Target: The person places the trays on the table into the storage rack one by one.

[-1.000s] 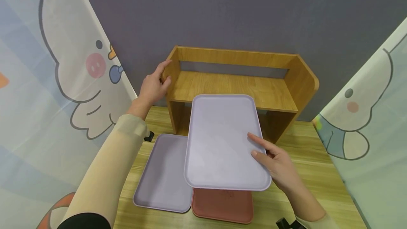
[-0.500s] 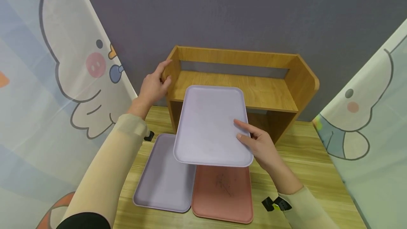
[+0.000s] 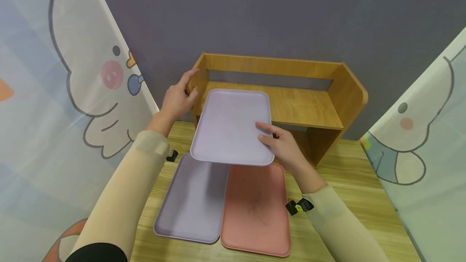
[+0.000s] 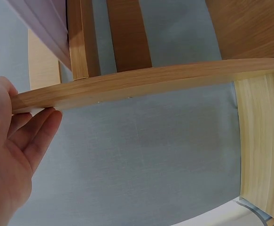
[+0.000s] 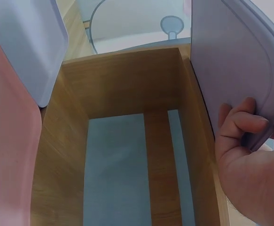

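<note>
- We are holding the upper lilac tray point(image 3: 229, 126) mid-frame, our right hand point(image 3: 285, 148) pinching its right edge: thumb and forefinger on top, other fingers curling underneath.
- Because we are gripping one edge only, the unsupported left side could be sagging or twisting loose, we judge.
- Its far end is overlapping the wooden rack point(image 3: 306, 102) at centre; we cannot tell whether they are touching, but a low approach could be snagging the shelf's front edge.
- Our left hand point(image 3: 178, 100), left of centre, is clasping the rack's side panel point(image 4: 151, 82); with a looser hold, any bump could be shifting the rack.
- Beneath, the lower lilac tray point(image 3: 189, 209) and pink tray point(image 3: 255, 213) are lying on the desk point(image 3: 349, 185), where a slip could be landing.
</note>
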`<state>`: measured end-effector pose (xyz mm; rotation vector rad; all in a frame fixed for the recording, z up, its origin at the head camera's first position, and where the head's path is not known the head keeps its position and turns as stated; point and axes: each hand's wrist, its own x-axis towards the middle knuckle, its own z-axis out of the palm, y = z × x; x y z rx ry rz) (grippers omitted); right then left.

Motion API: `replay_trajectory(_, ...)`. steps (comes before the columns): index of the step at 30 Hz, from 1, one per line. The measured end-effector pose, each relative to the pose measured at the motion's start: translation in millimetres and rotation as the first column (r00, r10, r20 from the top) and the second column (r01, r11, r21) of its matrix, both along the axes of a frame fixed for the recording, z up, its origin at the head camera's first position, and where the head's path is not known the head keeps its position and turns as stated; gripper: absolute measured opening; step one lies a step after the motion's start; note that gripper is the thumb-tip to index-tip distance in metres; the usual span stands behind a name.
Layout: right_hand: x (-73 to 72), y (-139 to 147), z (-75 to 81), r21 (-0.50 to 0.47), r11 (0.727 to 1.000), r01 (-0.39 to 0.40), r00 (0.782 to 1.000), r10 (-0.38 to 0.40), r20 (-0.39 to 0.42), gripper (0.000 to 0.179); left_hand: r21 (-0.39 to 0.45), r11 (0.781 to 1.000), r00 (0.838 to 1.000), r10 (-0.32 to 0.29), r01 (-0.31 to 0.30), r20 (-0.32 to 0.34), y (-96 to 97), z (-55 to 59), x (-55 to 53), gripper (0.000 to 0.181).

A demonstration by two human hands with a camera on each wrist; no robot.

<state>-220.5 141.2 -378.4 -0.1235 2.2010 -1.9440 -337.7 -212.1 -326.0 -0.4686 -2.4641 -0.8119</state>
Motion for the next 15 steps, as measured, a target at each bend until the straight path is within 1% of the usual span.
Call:
replay_trajectory(4, -11.3, -7, 1.7, 0.029, 1.0, 0.011, 1.0, -0.011, -0.01, 0.049, 0.001, 1.0, 1.0, -0.005, 0.005, -0.003, -0.2, -0.6, -0.1, 0.06)
replay_trajectory(10, -27.4, -17, 3.3, 0.021, 1.0, 0.02, 1.0, -0.02, 0.006, 0.047, 0.006, 1.0, 1.0, -0.002, 0.002, 0.005, -1.8, -1.9, -0.8, 0.06)
replay_trajectory(15, -36.9, -23, 4.9, 0.02, 1.0, 0.022, 1.0, -0.023, 0.016, 0.046, 0.008, 1.0, 1.0, 0.006, -0.006, 0.025, -1.6, -1.0, 0.8, 0.061)
